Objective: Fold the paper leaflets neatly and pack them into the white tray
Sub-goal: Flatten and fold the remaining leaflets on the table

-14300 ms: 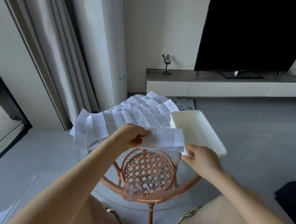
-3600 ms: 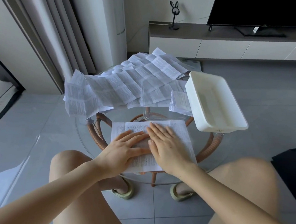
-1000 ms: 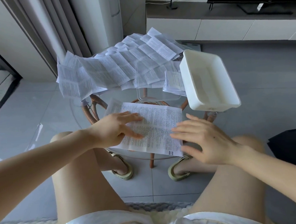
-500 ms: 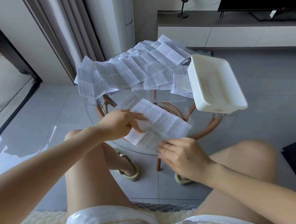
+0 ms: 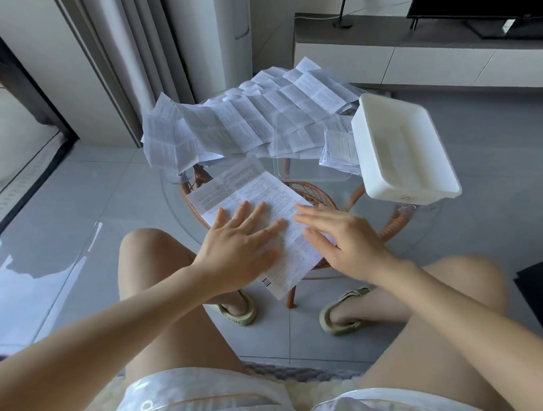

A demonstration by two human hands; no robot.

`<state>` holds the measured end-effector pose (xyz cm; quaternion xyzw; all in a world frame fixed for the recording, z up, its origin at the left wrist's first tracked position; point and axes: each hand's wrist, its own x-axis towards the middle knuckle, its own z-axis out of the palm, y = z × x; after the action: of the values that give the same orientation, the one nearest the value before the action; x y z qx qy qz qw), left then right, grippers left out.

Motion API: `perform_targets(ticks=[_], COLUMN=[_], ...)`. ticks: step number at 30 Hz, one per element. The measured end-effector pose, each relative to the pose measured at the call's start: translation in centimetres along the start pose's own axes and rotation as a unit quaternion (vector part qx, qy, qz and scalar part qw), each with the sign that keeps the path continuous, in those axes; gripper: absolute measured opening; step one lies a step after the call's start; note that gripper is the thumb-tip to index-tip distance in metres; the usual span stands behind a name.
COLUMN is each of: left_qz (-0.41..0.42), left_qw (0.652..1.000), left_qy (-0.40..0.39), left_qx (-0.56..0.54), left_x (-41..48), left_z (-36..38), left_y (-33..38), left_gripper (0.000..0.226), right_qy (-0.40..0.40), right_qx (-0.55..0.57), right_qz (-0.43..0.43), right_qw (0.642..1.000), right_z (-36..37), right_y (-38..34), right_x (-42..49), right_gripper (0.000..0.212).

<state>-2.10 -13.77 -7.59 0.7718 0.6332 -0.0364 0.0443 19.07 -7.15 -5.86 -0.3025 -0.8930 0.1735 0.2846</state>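
Nearest, the left hand (image 5: 237,242) and right hand (image 5: 345,242) lie side by side on one leaflet (image 5: 256,187). Both are flat with fingers straight and a little spread, palms down on the paper, gripping nothing. The left hand covers the sheet's near-left part and the right hand its near-right edge, with fingertips pointing toward 12 o'clock.

The leaflet lies flat on the glass table (image 5: 171,205) at the 6 o'clock side, skewed so its long axis runs from about 11 to 5 o'clock. Its near corner juts past the table rim. A barcode (image 5: 266,282) is printed at that corner, just at 6 o'clock of the left hand. The dense body text is too small to read.

Farther on, from 10 to 1 o'clock of the tabletop, a loose pile (image 5: 242,121) of unfolded leaflets fans out, some hanging over the edge. A smaller stack (image 5: 340,150) lies at 2 o'clock, touching the tray's left wall.

The white tray (image 5: 390,191) sits at 3 o'clock, overhanging the rim, well apart from the hands. A small mark on its near wall is illegible.
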Motion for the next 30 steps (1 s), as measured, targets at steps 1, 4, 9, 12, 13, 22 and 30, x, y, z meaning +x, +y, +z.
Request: perform_targets(ticks=[1,4,9,12,13,22,30], left_qz=[-0.008,-0.021,0.007,0.021,0.04,0.23,0.234], left_qw=[1.0,1.0,1.0,0.999,0.998,0.929,0.919], left_qy=[-0.009,-0.005,-0.003,-0.031,-0.036,0.289,0.316], left_qx=[-0.002,-0.021,0.019,0.026,0.033,-0.018,0.012], left_x=[0.0,-0.2,-0.8,-0.7,-0.8,-1.6,-1.2], left_z=[0.0,-0.3,0.3,0.0,-0.2,2.7,4.5], left_y=[0.1,0.3,0.3,-0.1,-0.3,2.8,2.6], left_gripper=[0.08,0.09,0.111,0.116,0.117,0.042,0.031], right_qy=[-0.048,-0.197,-0.268,-0.264,-0.262,-0.253,-0.28], right_qx=[-0.005,-0.021,-0.088,-0.102,-0.098,-0.086,-0.054], right_qz=[0.011,0.025,0.005,0.003,0.004,-0.005,-0.04], right_qw=[0.999,0.98,0.959,0.959,0.96,0.964,0.958], right_z=[0.3,1.3,0.7,0.5,0.6,0.7,-0.1], right_y=[0.5,2.1,3.2,3.1,3.1,3.5,4.8], right_x=[1.0,2.3,1.3,0.8,0.7,0.3,0.2], right_gripper=[0.042,0.052,0.105,0.098,0.095,0.089,0.073])
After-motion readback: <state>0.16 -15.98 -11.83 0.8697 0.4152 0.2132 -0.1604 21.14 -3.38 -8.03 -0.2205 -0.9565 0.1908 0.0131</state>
